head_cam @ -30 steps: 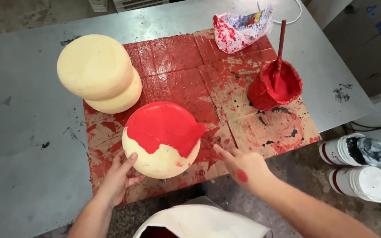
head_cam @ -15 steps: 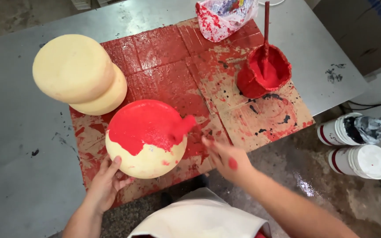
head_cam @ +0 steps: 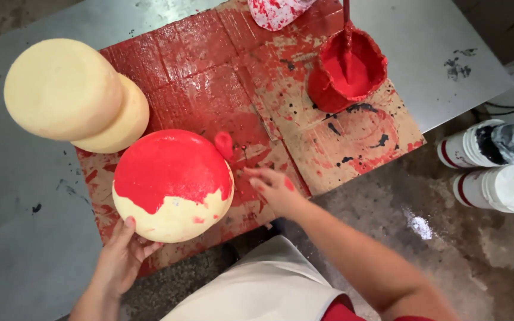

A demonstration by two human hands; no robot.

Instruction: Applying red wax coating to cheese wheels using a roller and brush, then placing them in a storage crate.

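Note:
A cream round dome (head_cam: 176,217), its top coated in wet red paint, rests on red-stained cardboard (head_cam: 358,142). My left hand (head_cam: 120,255) cups its lower left side. My right hand (head_cam: 275,189), smeared with red, is just right of the dome and holds a red-coated brush (head_cam: 223,143) whose tip touches the dome's upper right edge. The brush handle is blurred and mostly hidden by my fingers.
Two unpainted cream domes (head_cam: 60,89) are stacked at the left. A red paint tub (head_cam: 346,68) with a stick in it stands at the back of the cardboard, beside a stained bag (head_cam: 275,12). All sit on a metal table (head_cam: 19,196). Two white buckets (head_cam: 507,189) stand on the floor.
The brush has swept from the dome's lower right edge up to its upper right edge, my right hand following leftward. Red now covers more of the dome. The view has shifted.

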